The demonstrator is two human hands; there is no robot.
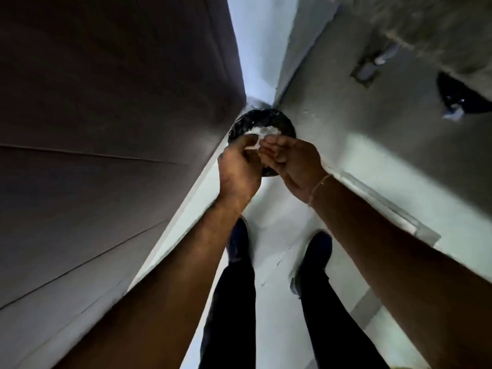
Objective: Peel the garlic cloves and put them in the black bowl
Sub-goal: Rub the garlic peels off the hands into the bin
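Head view puts your left hand [239,171] and right hand [290,161] fingertip to fingertip, both pinching a scrap of white skin [253,147]; whether a clove sits inside is blurred, probably yes. Directly beyond and below that pinch lies the black bin [239,123], already holding white peel [263,130], equally near both hands.

Single head-mounted wide-angle view, aimed steeply downward along both forearms. The black bin [262,123] sits at frame centre, close below; shoes [314,259] nearer the wearer.
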